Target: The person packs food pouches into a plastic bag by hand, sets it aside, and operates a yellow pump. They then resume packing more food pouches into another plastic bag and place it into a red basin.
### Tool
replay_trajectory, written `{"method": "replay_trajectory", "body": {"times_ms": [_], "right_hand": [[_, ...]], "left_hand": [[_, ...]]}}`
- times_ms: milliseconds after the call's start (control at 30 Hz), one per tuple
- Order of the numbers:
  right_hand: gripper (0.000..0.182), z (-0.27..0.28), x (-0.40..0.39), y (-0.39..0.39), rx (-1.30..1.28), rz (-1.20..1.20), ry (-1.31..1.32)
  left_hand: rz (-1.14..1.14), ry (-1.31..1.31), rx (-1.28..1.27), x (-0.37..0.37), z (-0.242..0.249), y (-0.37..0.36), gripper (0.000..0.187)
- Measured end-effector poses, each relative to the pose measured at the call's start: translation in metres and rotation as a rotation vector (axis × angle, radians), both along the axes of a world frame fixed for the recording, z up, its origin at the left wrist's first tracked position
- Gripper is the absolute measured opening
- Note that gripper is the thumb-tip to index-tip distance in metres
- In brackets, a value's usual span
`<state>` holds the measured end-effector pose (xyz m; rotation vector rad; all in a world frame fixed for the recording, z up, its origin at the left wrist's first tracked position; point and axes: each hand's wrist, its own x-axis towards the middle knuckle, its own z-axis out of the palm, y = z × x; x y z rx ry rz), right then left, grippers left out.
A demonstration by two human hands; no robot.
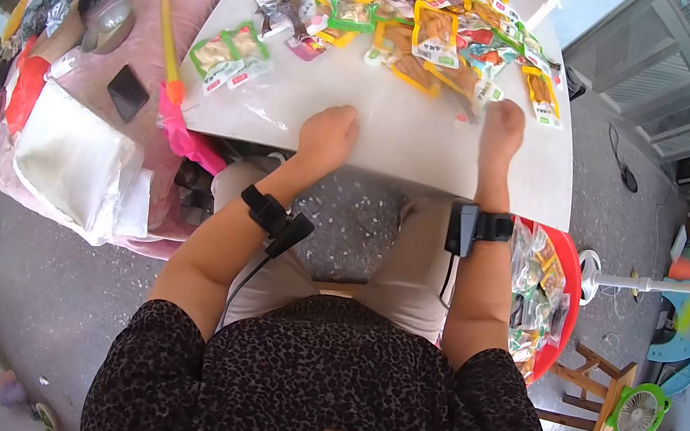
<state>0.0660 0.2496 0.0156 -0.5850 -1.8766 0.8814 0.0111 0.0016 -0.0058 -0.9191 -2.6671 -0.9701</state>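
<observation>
My left hand (329,134) rests on the white table (294,86) near its front edge, fingers curled into a fist, with nothing showing in it. Further right, my right hand (503,133) is also closed, at the near side of a spread of snack packets. Its knuckles meet the end of a clear-edged packet (484,95); whether the fingers grip anything is hidden. A yellow-edged packet (435,34) lies on top of the pile. Apart from the pile, two green-edged packets (230,57) lie at the table's left. A yellow-edged packet (542,93) lies beyond my right hand.
A red tub (572,297) full of packets stands by my right leg. On the left is a pink-covered bed (182,11) with a dark tablet (127,94) and a white bag (73,158). A stool (608,400) and a green fan (639,413) stand at right.
</observation>
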Motion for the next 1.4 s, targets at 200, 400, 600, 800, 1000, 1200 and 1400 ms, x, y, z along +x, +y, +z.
{"method": "replay_trajectory", "body": {"times_ms": [200, 400, 600, 800, 1000, 1200, 1400], "right_hand": [[0.017, -0.012, 0.001, 0.065, -0.522, 0.330, -0.216], [0.012, -0.026, -0.013, 0.082, -0.064, 0.580, -0.388], [0.016, 0.003, 0.000, 0.041, -0.451, 0.624, 0.036], [0.022, 0.031, 0.043, -0.002, -1.142, 0.633, 0.241], [0.033, 0.026, 0.061, -0.031, -1.196, 0.821, 0.176], [0.016, 0.028, 0.054, -0.061, -1.269, 0.819, 0.123], [0.015, 0.028, 0.051, -0.062, -1.286, 0.785, 0.086]], "left_hand": [[0.008, 0.026, 0.094, 0.002, -0.001, 0.000, 0.012], [0.025, -0.001, 0.076, 0.000, -0.004, 0.001, 0.012], [0.032, -0.119, 0.000, 0.001, 0.004, 0.002, 0.015], [0.018, -0.240, -0.015, -0.003, 0.012, 0.005, 0.017], [0.001, -0.353, -0.040, -0.001, 0.013, 0.014, 0.019], [0.011, -0.398, 0.012, 0.004, 0.018, 0.019, 0.020], [0.053, -0.300, 0.008, 0.012, 0.021, 0.021, 0.017]]}}
